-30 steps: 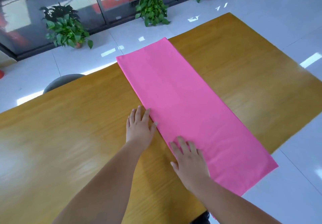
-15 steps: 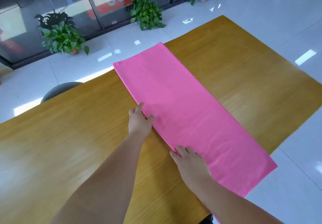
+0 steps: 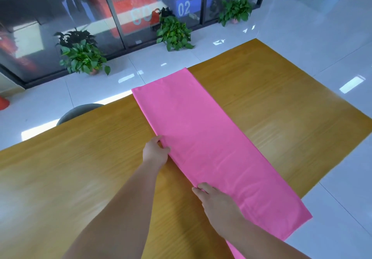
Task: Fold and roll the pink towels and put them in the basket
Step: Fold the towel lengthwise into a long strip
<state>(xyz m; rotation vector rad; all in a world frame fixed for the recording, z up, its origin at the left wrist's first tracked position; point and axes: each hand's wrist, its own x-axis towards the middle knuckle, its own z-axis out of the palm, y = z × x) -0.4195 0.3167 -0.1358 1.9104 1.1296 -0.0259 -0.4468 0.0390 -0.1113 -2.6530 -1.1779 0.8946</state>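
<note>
A pink towel (image 3: 209, 148), folded into one long strip, lies diagonally across the wooden table (image 3: 70, 168), its near end hanging over the table's front edge. My left hand (image 3: 155, 153) pinches the strip's left long edge about halfway along, fingers curled under the cloth. Closer to me, my right hand (image 3: 215, 200) grips the same edge, its fingertips tucked under the towel. No basket is in view.
A dark round chair back (image 3: 78, 111) stands beyond the table's far left edge. Three potted plants (image 3: 82, 57) sit on the white tiled floor by the glass wall. The table's right corner (image 3: 255, 41) lies far to the right.
Both hands lay flat at the towel's left edge a second ago. Their fingers have since curled and taken hold of that edge.
</note>
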